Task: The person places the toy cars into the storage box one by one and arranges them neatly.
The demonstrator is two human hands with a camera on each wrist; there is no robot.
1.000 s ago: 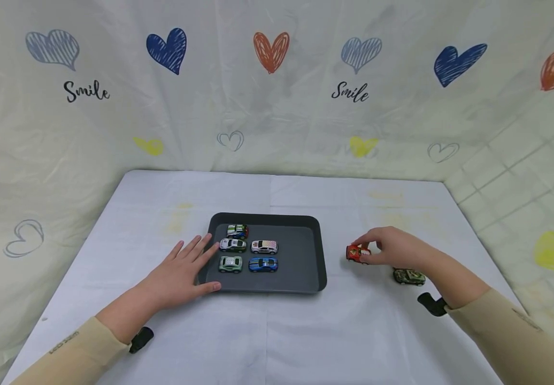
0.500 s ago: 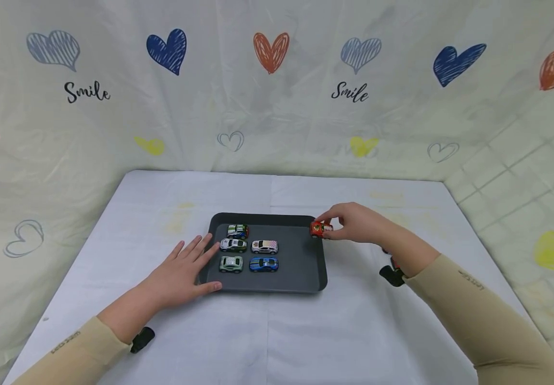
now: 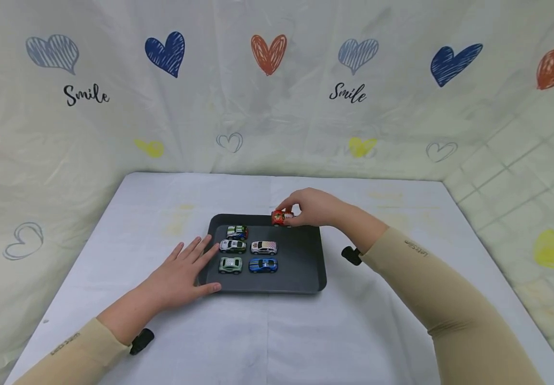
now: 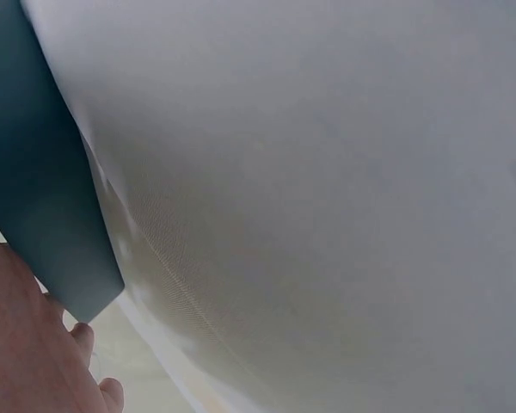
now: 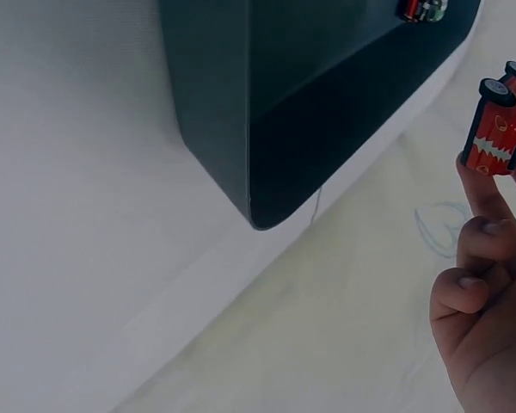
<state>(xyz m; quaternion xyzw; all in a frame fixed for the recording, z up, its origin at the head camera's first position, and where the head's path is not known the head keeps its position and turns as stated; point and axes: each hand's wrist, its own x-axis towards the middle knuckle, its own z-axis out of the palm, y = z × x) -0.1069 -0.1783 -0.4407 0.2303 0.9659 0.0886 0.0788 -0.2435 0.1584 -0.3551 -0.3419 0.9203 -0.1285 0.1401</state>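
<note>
Between thumb and fingers my right hand (image 3: 316, 207) pinches a red toy car (image 3: 279, 217), held up over the far rim of a dark grey tray (image 3: 301, 267). In the right wrist view the red car's wheels and side show at the fingertips. My left hand (image 3: 181, 275) lies with fingers spread on the tray's left edge. Inside the tray stand a green-and-white toy car (image 3: 237, 232), a white-and-green one, a pale green toy car (image 3: 230, 265), a white-and-pink toy car (image 3: 264, 247) and a blue toy car (image 3: 263, 265).
A white cloth (image 3: 267, 337) covers the table under the tray. Behind it hangs a pale curtain (image 3: 296, 117) printed with hearts. The right sleeve (image 3: 431, 289) stretches over the table's right side and hides part of it.
My right hand has carried the red toy car leftward from the table to above the tray's far rim. The camouflage car on the right is now hidden behind the arm. My left hand stays put.
</note>
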